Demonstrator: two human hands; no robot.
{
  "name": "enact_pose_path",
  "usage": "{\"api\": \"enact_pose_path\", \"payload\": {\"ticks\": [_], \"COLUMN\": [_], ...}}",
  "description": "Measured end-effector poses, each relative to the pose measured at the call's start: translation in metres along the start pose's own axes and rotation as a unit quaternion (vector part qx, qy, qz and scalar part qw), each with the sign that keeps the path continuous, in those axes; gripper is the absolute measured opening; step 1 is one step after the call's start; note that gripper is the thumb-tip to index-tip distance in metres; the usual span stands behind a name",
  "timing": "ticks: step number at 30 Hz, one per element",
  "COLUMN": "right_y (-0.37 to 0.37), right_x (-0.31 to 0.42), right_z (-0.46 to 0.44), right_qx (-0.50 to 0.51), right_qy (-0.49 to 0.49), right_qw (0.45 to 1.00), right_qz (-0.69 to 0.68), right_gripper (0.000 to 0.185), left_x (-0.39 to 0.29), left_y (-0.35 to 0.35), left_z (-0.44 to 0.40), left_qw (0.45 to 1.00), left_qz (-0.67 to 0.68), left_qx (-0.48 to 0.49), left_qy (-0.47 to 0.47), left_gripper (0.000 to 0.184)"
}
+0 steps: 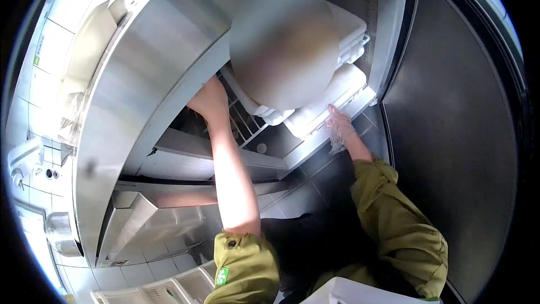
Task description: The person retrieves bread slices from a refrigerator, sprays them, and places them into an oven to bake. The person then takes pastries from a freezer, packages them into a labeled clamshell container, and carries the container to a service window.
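Head view: wire rack (254,135) and blur obstruct the steel cabinet (163,39); dark door (455,90) right, tiled floor (315,188) below. Gloved right hand (341,125) at white container (323,108) inside, left hand (211,101) beside rack; neither grip can be determined.

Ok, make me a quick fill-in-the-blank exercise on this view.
1. Clear plastic shows around the person's ____ wrist.
2. The left sleeve bears a small patch coloured ____ and white.
3. The right hand is nearest a container coloured ____.
4. The wire rack is nearer the ____ hand.

Missing words: right; green; white; left.
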State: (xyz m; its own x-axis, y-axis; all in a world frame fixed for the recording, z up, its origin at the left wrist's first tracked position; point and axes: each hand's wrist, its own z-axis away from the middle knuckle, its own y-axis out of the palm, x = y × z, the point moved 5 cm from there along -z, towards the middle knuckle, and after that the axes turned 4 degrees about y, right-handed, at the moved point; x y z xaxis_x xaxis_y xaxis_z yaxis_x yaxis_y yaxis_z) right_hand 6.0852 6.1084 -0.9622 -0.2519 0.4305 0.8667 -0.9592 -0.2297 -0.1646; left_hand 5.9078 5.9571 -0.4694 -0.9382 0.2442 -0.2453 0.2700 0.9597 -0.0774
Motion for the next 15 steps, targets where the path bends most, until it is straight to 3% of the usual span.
{"api": "enact_pose_path", "payload": {"ticks": [2, 4, 6, 8, 10, 11, 13, 15], "right_y": [0.01, 0.003, 0.003, 0.007, -0.004, -0.001, -0.021, -0.029], "right_x": [-0.009, 0.027, 0.025, 0.009, 0.01, -0.01, 0.017, 0.008], "right_z": [-0.009, 0.041, 0.043, 0.041, 0.071, 0.069, 0.119, 0.14], "right_qx": [-0.001, -0.002, -0.024, -0.035, -0.013, -0.02, -0.072, -0.061], "right_qy": [-0.095, -0.141, -0.106, -0.05, -0.032, 0.033, 0.135, 0.138], "right_qw": [0.99, 0.968, 0.966, 0.988, 0.999, 0.992, 0.975, 0.957], "right_qz": [0.104, 0.206, 0.233, 0.14, 0.001, -0.12, -0.163, -0.247], "right_gripper": [0.045, 0.045, 0.045, 0.044, 0.041, 0.04, 0.037, 0.039], "left_x": [-0.008, -0.014, -0.016, -0.018, -0.011, -0.008, -0.01, -0.024], "left_y": [-0.002, -0.006, -0.008, -0.007, -0.008, -0.009, -0.007, -0.016], "left_z": [-0.001, 0.011, 0.035, 0.063, 0.089, 0.099, 0.112, 0.123], "left_qw": [0.991, 0.996, 0.988, 0.981, 0.971, 0.965, 0.961, 0.959], "left_qz": [0.109, 0.013, -0.055, -0.039, -0.043, -0.046, -0.047, -0.056], "left_qx": [0.026, 0.08, 0.138, 0.189, 0.234, 0.256, 0.268, 0.257], "left_qy": [-0.079, -0.037, -0.031, 0.032, 0.028, 0.026, 0.055, 0.108], "left_gripper": [0.032, 0.031, 0.034, 0.035, 0.034, 0.033, 0.032, 0.031]}}
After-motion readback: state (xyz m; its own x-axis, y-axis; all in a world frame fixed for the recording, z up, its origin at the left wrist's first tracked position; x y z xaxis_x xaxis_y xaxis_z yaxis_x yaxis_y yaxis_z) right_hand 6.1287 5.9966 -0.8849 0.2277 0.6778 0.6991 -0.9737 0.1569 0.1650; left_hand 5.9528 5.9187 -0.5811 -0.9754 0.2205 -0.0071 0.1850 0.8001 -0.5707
